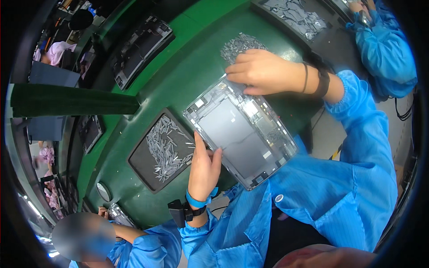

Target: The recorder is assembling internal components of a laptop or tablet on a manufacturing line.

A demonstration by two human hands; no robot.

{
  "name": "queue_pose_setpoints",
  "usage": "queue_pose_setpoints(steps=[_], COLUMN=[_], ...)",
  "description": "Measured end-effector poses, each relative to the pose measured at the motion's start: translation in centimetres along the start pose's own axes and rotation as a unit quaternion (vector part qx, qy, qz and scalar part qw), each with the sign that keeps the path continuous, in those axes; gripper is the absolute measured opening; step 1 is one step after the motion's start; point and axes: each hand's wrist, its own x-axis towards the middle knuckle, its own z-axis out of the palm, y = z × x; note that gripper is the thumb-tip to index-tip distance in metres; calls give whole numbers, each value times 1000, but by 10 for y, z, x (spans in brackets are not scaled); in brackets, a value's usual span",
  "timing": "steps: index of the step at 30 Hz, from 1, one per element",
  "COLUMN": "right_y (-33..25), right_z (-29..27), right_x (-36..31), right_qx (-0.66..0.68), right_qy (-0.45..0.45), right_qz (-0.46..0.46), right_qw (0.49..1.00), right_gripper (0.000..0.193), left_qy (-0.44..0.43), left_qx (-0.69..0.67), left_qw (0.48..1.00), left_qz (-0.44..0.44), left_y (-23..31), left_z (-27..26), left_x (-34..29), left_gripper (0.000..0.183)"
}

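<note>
Flat grey rectangular metal tablet back-frame (239,134), inner side up w/ small boards along edges, lies tilted on green bench (187,67). Left hand (203,167) grips its near-left edge, fingers extended; right hand (261,71) curls onto far corner.

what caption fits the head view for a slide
Both hands, left hand and right hand, steady a grey tablet frame over a green workbench.

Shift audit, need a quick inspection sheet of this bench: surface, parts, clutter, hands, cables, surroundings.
Surface: green table, curved by the lens.
Job's things: open tablet frame, tilted, its near corner over the table edge.
Clutter: tray of small metal strips left of the frame; loose pile of grey parts beyond it.
Hands: left hand on the frame's left edge; right hand pressing its far corner. Both wear wrist straps.
Cables: black cable at far right.
Surroundings: co-workers in blue sleeves; dark trays further along.
</note>
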Motion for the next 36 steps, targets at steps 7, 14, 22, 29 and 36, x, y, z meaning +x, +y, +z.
queue_pose_setpoints(steps=[7,14,22,29,36], right_y=[-20,-53,32,46,48], right_z=[-3,-9,8,43,31], right_x=[14,-49,-25,-12,-10], right_qx=[-159,-35,1,-6,-82], right_qy=[-143,-12,32,22,-7], right_qz=[-55,-76,202,231,195], right_qw=[975,996,979,973,977], right_gripper=[17,27,9,8,8], left_qy=[38,225,288,325,319], left_qx=[159,161,186,169,161], left_qw=[985,957,939,930,932], left_qz=[49,82,-7,-11,65], left_y=[4,-9,-39,-54,-52], left_z=[-3,-25,-48,-52,-51], left_x=[-15,-13,-15,-29,-6], left_gripper=[59,17,10,13,11])
